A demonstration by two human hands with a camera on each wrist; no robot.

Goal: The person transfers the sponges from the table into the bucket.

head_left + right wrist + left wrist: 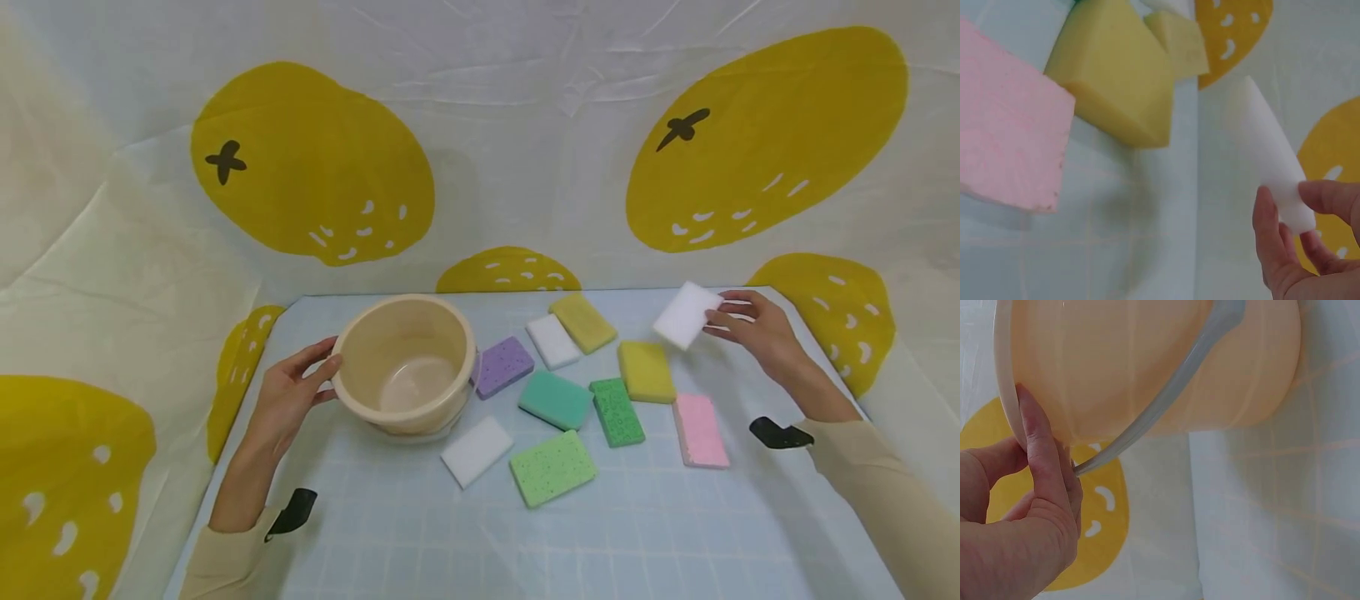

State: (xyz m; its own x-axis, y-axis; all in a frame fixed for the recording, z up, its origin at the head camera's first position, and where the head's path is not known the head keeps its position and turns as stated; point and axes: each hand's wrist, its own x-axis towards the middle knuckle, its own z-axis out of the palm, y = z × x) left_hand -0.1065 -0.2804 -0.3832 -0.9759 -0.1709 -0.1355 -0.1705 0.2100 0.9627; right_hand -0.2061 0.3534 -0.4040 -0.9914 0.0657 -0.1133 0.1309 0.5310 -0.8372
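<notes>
My left hand [291,390] grips the rim of a cream bucket [352,400] at its left side, thumb over the edge and fingers against the outer wall. In the left wrist view the bucket's grey handle [1166,400] hangs down along its side. The bucket stands upright, and the part of its inside that shows holds nothing. My right hand [757,325] pinches a white sponge [686,315] by one end, raised above the far right of the table. Seen from the right wrist, the thumb and fingertips press its two faces.
Between the hands lie a purple sponge [504,367], a teal one [555,400], a dark green sponge [618,412], a light green sponge [552,468], a pink sponge [701,431], two yellow sponges [647,372] and two white sponges [477,451]. A fruit-print curtain [525,167] stands behind the table.
</notes>
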